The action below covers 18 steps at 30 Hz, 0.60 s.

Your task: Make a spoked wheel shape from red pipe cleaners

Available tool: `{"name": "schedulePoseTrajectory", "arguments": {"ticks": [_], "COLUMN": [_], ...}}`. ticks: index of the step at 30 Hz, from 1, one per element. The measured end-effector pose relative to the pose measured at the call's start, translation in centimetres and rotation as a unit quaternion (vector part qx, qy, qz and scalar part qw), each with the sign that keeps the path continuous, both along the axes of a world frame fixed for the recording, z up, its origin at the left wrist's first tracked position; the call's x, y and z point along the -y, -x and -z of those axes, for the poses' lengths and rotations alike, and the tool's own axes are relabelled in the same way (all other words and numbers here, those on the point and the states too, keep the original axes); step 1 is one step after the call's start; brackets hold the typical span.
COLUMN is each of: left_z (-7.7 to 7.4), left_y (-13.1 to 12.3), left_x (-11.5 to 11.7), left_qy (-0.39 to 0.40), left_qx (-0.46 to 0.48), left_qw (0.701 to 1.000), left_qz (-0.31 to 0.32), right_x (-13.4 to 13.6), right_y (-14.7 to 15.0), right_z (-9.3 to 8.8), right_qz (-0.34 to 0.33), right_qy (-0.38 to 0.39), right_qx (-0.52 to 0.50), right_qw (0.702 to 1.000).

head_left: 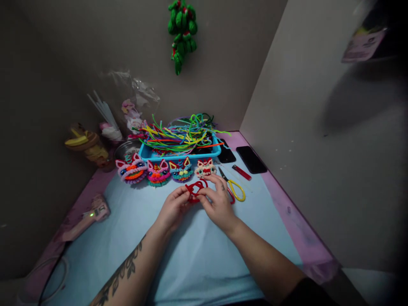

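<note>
Taking the red pipe cleaners [195, 185] as the dial's centre, bare blue cloth [134, 214] gives a hand a way out between 8 and 9 o'clock, as far as the pink glue gun [92, 216]. Another opening lies at 4, beyond the right forearm, and a narrower one at 6, between both forearms. From 10 to 12, four lion heads [158, 172] form a barrier, the blue tray [180, 157] behind them. Scissors [237, 191] obstruct 3, the red lighter [242, 172] and phone [251, 160] 2.
</note>
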<state>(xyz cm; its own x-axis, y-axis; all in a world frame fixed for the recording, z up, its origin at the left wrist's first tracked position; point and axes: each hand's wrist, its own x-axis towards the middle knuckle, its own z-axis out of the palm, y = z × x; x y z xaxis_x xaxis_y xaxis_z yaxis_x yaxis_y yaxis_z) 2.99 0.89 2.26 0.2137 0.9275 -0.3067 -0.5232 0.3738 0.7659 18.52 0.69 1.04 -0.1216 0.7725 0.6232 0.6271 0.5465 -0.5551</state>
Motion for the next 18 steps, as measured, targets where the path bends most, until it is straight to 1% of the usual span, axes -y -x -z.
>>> {"name": "schedulePoseTrajectory", "arguments": {"ticks": [6, 10, 18], "left_z": [-0.1, -0.08, 0.2], "left_y": [0.29, 0.42, 0.31], "left_x": [-0.12, -0.15, -0.26], "left_qy": [0.009, 0.009, 0.011], "left_qx": [0.02, 0.022, 0.004], "left_qw": [1.0, 1.0, 1.0], "left_qz": [0.009, 0.01, -0.007], "right_x": [-0.01, 0.03, 0.01], "right_y": [-0.12, -0.15, -0.06], "right_z": [-0.11, -0.26, -0.1], "right_qz": [-0.012, -0.022, -0.03], "right_qy": [-0.01, -0.001, 0.018], "right_qx": [-0.002, -0.001, 0.009], "right_qw": [1.0, 1.0, 0.999]}}
